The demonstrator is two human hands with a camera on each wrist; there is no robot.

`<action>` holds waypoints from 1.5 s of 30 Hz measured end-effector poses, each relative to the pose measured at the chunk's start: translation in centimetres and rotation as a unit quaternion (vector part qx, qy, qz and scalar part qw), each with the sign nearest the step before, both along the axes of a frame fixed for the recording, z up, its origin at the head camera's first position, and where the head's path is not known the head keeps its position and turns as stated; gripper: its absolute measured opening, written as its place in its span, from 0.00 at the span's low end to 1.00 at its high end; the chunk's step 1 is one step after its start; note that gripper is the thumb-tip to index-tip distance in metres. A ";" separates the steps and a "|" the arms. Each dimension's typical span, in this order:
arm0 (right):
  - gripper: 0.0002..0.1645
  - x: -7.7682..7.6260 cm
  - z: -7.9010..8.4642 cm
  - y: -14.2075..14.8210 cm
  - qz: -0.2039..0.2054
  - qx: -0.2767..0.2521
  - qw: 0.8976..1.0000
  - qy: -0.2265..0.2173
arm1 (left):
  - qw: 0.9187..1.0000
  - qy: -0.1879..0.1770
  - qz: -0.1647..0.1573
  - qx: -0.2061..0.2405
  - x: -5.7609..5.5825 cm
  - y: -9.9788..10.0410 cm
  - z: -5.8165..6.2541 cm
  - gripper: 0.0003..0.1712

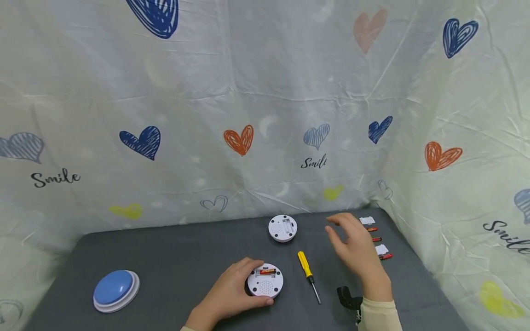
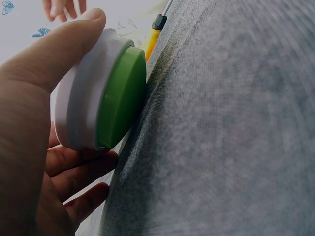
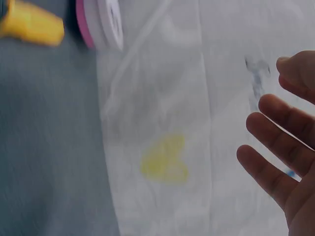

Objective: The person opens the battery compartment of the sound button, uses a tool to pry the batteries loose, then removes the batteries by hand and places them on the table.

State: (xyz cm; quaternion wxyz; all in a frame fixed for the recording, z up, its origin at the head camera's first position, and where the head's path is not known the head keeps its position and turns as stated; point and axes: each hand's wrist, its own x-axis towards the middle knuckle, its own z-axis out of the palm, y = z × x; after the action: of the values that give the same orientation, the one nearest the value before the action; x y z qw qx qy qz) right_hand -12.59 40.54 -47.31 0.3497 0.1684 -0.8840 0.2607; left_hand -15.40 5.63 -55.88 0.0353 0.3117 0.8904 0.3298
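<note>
My left hand grips a round push button by its edges, its white underside facing up. One red battery lies in its uncovered battery compartment. In the left wrist view, the button's green dome faces down against the grey cloth, thumb on one side and fingers on the other. My right hand is raised over the right part of the table, holding nothing, fingers spread apart in the right wrist view. Between the hands lies a yellow-handled screwdriver.
Another upturned white button stands near the back edge, its compartment uncovered. A blue-domed button sits at the left. Along the right edge lie white battery covers and several red batteries. A heart-printed curtain hangs behind the table.
</note>
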 end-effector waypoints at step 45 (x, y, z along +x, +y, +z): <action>0.07 -1.0 -4.3 -12.7 0.179 0.166 0.958 -0.152 | 0.997 0.056 -0.024 0.048 0.2 -0.2 -0.3 0.43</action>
State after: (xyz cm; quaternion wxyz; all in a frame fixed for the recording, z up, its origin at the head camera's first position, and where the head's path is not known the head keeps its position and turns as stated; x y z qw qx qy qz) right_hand -13.55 27.81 -51.63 0.1259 0.3384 -0.9128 0.1908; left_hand -15.18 5.41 -56.18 -0.0218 0.3523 0.8665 0.3530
